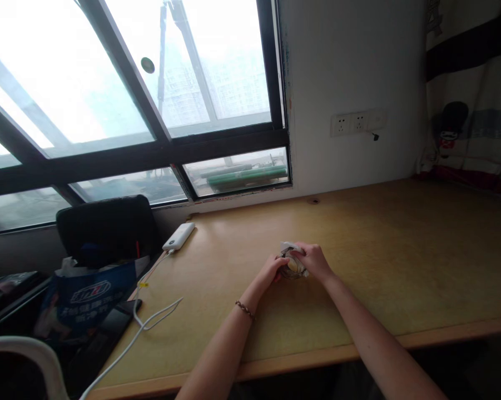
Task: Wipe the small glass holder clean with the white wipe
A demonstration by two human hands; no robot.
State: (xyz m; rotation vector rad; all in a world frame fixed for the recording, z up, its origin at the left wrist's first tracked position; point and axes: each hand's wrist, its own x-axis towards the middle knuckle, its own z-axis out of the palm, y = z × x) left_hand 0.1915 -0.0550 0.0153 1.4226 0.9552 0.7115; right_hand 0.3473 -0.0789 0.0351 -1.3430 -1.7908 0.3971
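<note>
Both my hands meet above the middle of the wooden table (217, 322), around a small coiled ring of thin dark cord or wire (291, 272) with a whitish, crumpled piece at its top. My left hand (274, 268) grips the coil's left side, thumb over it. From the right, my right hand (314, 260) pinches the coil's upper right edge and the whitish piece. The fingers of both hands are partly hidden behind the coil. A braided bracelet circles my left wrist.
A white power bank (179, 236) lies at the table's left edge, its white cable (139, 328) trailing toward the front. Left of the table are a black chair (108, 228) and a blue bag (87, 303). Wall sockets (350, 123) sit beyond the back edge.
</note>
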